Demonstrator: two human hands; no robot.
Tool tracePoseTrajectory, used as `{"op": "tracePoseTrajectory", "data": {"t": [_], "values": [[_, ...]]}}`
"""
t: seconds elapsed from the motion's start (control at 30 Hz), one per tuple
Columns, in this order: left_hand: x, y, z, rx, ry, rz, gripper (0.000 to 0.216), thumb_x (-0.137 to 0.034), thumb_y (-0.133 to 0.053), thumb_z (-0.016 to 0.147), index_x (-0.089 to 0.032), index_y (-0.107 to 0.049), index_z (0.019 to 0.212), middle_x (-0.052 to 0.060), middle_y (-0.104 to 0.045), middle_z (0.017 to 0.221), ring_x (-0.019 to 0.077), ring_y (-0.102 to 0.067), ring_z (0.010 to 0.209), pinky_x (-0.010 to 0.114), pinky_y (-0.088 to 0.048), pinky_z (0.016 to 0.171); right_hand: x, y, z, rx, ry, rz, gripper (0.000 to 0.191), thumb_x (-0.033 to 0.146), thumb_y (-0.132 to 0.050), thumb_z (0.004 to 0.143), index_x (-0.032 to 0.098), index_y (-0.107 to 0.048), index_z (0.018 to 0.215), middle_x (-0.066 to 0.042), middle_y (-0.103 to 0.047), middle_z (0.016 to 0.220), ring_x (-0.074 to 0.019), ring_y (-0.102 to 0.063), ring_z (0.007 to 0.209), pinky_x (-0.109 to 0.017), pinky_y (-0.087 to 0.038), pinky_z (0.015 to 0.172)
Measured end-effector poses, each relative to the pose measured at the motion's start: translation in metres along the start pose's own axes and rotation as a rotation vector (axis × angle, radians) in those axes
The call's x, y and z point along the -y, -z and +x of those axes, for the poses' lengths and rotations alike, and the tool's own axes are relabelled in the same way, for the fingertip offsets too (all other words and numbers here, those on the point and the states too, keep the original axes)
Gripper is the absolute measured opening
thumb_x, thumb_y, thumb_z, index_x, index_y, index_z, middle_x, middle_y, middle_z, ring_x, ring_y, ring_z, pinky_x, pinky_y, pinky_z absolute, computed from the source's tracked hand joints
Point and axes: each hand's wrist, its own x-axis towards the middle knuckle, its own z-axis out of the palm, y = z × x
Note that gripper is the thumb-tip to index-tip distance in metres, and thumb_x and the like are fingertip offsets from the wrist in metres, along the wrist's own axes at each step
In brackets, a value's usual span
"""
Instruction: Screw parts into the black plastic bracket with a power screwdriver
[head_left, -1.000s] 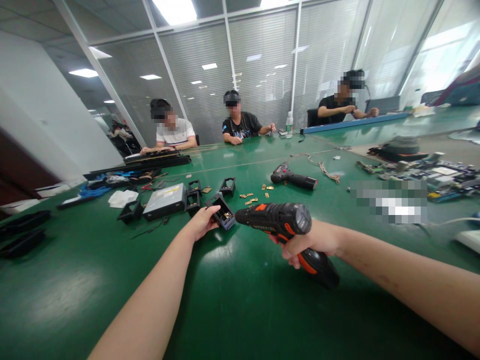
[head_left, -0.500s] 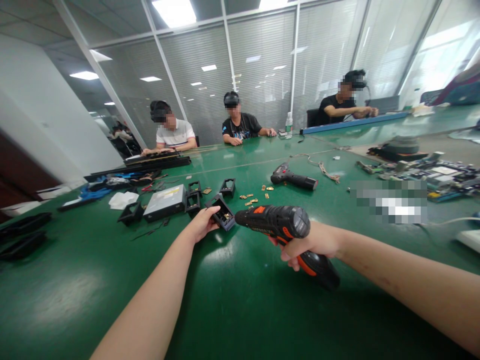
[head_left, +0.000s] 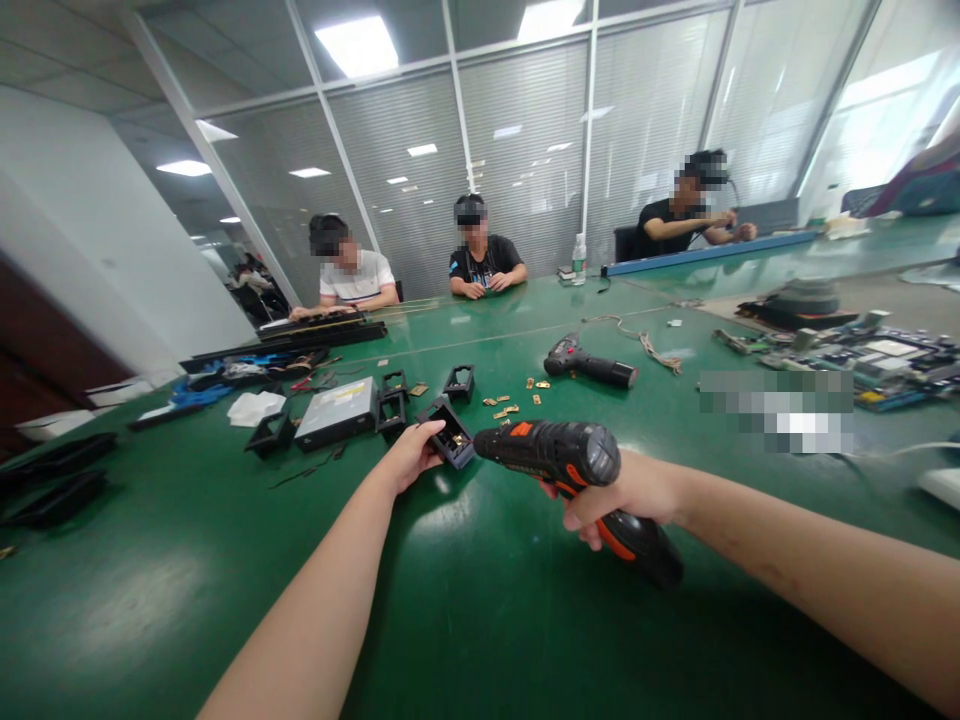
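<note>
one black bracket (head_left: 452, 437) clamped in left fingers (head_left: 429, 430), screwdriver (head_left: 559, 452) gripped by right fingers (head_left: 585, 522), bit hidden

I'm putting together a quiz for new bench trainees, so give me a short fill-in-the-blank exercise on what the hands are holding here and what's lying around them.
1. The right hand grips a black and ____ power screwdriver.
2. The left hand steadies a small black housing that rests on the ____ table.
3. The silver disc drive lies to the ____ of that housing.

Missing words: orange; green; left.
</note>
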Motion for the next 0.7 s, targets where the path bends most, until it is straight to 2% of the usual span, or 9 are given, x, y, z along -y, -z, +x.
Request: {"op": "tracePoseTrajectory", "data": {"t": [0.47, 0.7], "values": [[-0.0037, -0.0046, -0.0044, -0.027, -0.006, 0.003, 0.016, -0.027, -0.074, 0.091, -0.014, -0.075, 0.1, 0.012, -0.082, 0.097, 0.0225, -0.08, 0.088, 0.031, -0.067, 0.076, -0.0018, -0.0003, 0.0015, 0.019, 0.011, 0.0, 0.04, 0.031, -0.084, 0.058, 0.019, -0.06, 0.088, 0.001, -0.069, 0.056, -0.0171, -0.066, 0.051, -0.027, -0.054, 0.052], [-0.0032, -0.0034, -0.0025, -0.022, 0.015, 0.009, 0.02, -0.031, -0.074, 0.09, -0.015, -0.075, 0.102, 0.013, -0.083, 0.1, 0.0236, -0.081, 0.089, 0.031, -0.067, 0.076, -0.0021, 0.0032, 0.0022, 0.043, -0.001, 0.017, 0.052, 0.033, -0.09, 0.06, 0.018, -0.061, 0.101, 0.002, -0.07, 0.057, -0.0181, -0.068, 0.054, -0.027, -0.055, 0.053]]}}
